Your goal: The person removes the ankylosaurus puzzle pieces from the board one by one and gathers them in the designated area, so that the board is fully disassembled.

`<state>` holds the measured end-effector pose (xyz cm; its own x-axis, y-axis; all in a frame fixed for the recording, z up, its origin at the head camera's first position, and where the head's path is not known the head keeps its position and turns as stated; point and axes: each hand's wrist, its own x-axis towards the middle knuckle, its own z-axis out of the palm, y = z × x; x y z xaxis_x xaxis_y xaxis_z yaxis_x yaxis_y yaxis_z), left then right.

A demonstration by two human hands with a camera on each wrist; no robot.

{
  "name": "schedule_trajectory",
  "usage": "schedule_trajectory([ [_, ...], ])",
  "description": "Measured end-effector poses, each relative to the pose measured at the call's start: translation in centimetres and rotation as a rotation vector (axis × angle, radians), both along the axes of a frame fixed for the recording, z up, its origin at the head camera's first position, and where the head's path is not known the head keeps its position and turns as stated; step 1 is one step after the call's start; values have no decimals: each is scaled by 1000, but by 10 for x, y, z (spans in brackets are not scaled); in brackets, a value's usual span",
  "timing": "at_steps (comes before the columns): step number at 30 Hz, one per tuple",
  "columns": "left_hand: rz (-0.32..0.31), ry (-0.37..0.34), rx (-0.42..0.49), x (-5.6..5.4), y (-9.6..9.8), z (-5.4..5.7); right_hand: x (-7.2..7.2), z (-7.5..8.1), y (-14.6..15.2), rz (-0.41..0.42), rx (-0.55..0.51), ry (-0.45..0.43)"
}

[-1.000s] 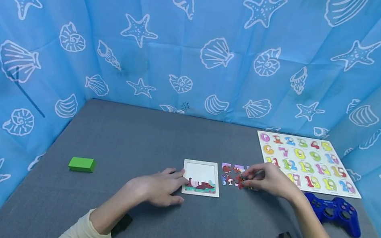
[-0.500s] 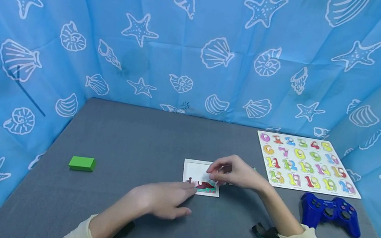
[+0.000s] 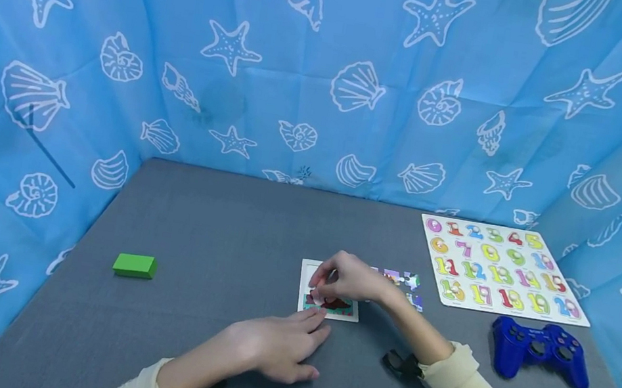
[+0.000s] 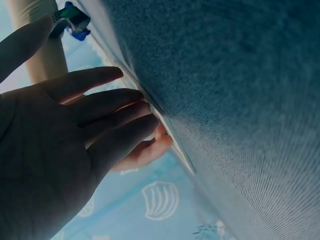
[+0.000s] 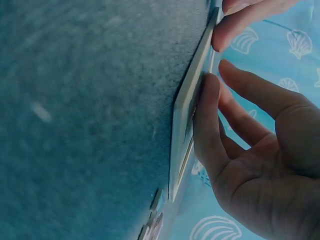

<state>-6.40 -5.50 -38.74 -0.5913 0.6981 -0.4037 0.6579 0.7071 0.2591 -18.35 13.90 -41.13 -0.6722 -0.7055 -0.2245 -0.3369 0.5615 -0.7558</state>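
A small white-rimmed jigsaw tray [image 3: 302, 287] lies mid-table, its lower part filled with joined pieces [image 3: 338, 304] in dark red and teal. My right hand [image 3: 357, 280] is over the tray, thumb and fingers pinching a puzzle piece low at the left of the picture; the fingers mostly hide it. With straight fingers, my left hand [image 3: 286, 348] touches the tray's near edge. The right wrist view shows the tray side-on [image 5: 181, 125], the right fingertips right at its surface. Loose puzzle pieces [image 3: 412, 280] lie right of the tray, partly hidden by the right forearm.
A white number board [image 3: 506, 268] lies at the back right, with a blue game controller [image 3: 541, 349] in front of it. A green block [image 3: 135, 266] sits on the left. Blue seashell curtains [image 3: 302, 87] enclose the grey table [image 3: 212, 220].
My right hand has carried a puzzle piece leftward from the loose pieces to the tray. My left hand has slid right and nearer, from the tray's left side to its front edge.
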Motion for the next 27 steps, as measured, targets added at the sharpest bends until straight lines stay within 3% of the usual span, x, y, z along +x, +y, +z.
schedule_trajectory([
  [7,9,-32,-22,-1,2,-1,-1,-3,1,20,14,-4],
  [14,7,-8,-40,0,5,-3,0,-1,2,27,7,-42],
  [20,-27,36,-58,1,5,-5,2,-1,4,17,-55,-80],
  [27,-22,24,-51,2,4,-4,3,-3,14,-11,-158,-117],
])
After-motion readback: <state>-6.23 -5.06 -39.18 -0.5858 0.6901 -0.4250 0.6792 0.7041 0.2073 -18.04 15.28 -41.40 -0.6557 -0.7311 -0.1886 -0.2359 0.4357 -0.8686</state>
